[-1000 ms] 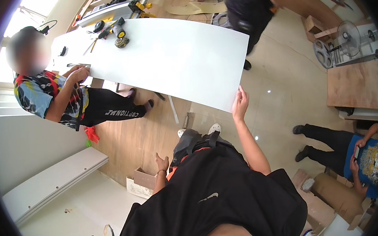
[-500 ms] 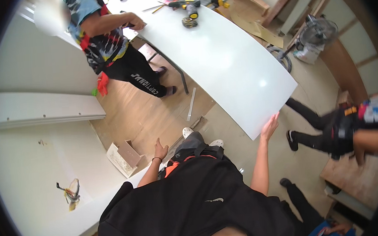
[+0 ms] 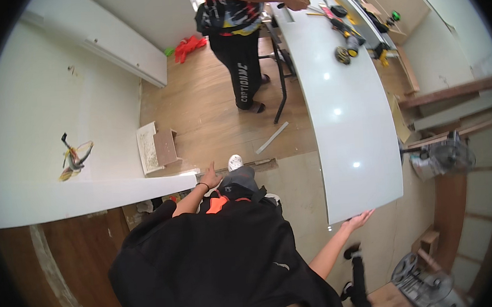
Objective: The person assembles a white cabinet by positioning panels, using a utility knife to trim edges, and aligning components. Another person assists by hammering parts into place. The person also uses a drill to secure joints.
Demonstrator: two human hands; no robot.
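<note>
Hidden: person's legs mostly covered by black shirt | Right hand [image 3: 358, 221]: open, fingers spread, touching near edge of long white glossy panel [image 3: 340, 118] | Left hand [image 3: 210, 176]: relaxed at thigh, holding nothing | Panel: smooth, rested on table, far end carrying tools [image 3: 347, 41], hard to make out | Co-worker [image 3: 237, 34]: cut off at top.

Long panel [image 3: 346, 123] ahead-right, tools [image 3: 347, 38] on its far end, right hand [image 3: 358, 221] under its near edge.
</note>
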